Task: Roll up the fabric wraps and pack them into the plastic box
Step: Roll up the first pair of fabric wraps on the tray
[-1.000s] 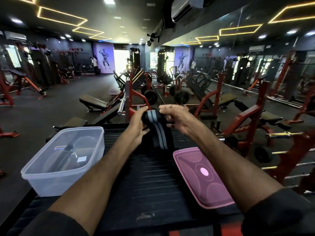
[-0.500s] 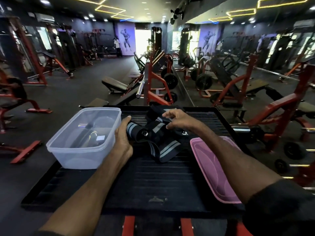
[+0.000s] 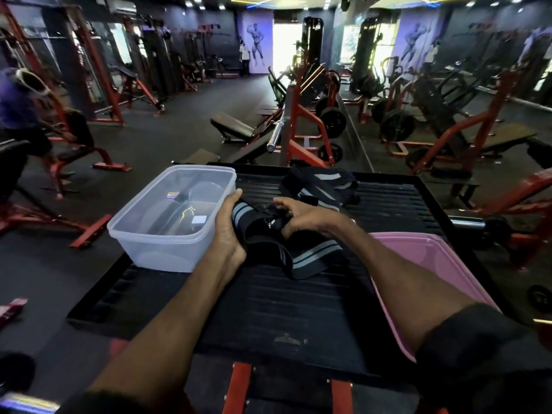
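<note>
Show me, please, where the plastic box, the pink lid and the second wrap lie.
plastic box (image 3: 167, 239): head view, on its near wall.
pink lid (image 3: 418, 252): head view, on its bare far part.
second wrap (image 3: 321, 180): head view, on its striped band.

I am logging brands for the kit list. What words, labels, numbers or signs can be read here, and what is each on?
None can be read.
White sticker on the plastic box: no print shows on it.
Small white mark on the fabric wrap, held by the left hand and right hand: too small to read.
Wall posters: figures only, no legible text.
</note>
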